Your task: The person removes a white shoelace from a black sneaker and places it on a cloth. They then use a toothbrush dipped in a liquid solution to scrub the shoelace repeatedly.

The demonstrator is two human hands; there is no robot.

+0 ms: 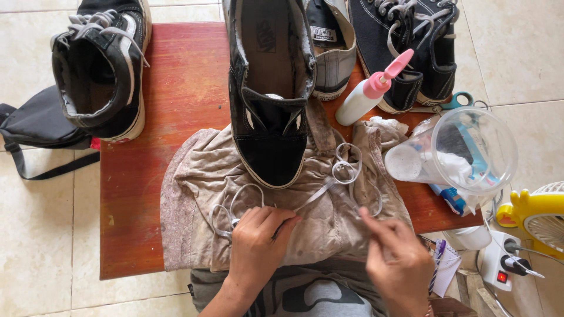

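Grey flat shoelace (317, 194) pinched in left hand (257, 246) grip, right hand (399, 261) grip likewise, crumpled cloth (200, 188), black canvas shoe (271, 94).

black shoe (270, 111), white lace (329, 185), beige cloth (200, 176), red table (182, 76)

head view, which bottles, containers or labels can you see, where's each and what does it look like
Squeeze bottle: lying right of the unlaced black shoe, white, pink nozzle cap.
Clear plastic container: on its side at the table's right edge, round, holding small items.
Tongue label: inside the grey shoe at top, small, white, rectangular.
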